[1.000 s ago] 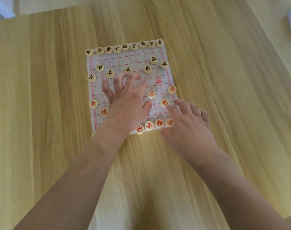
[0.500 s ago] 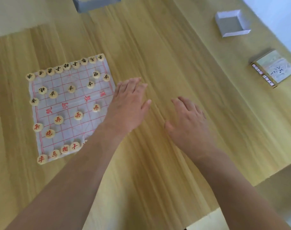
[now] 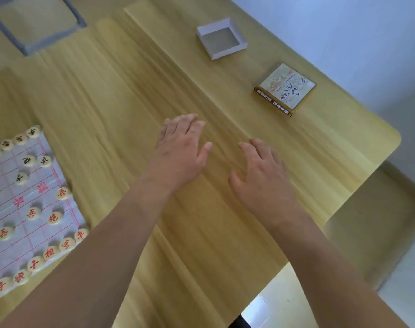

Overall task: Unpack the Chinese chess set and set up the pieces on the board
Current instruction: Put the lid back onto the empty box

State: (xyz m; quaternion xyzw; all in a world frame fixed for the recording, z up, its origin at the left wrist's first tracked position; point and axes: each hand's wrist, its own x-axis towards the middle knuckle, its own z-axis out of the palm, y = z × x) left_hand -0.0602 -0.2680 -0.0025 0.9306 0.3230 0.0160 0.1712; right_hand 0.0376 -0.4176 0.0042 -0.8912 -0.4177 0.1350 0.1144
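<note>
Red and black Chinese characters are carried by the round chess pieces [image 3: 32, 213] on the paper board [image 3: 3, 185]. Red 兵 is read on several pieces, red 炮 on a piece [image 3: 53, 217] near the board's right edge, and red 相 on a piece [image 3: 51, 253] in the near row. Large red characters are printed across the board's middle, too blurred to be read. Calligraphy and side lettering are borne by the box lid [image 3: 285, 88], but none can be made out.

table: light yellowish wood [image 3: 131, 95], fills most of view | wall: pale blue-white [image 3: 343, 31] at 1 o'clock | light: soft, even
</note>
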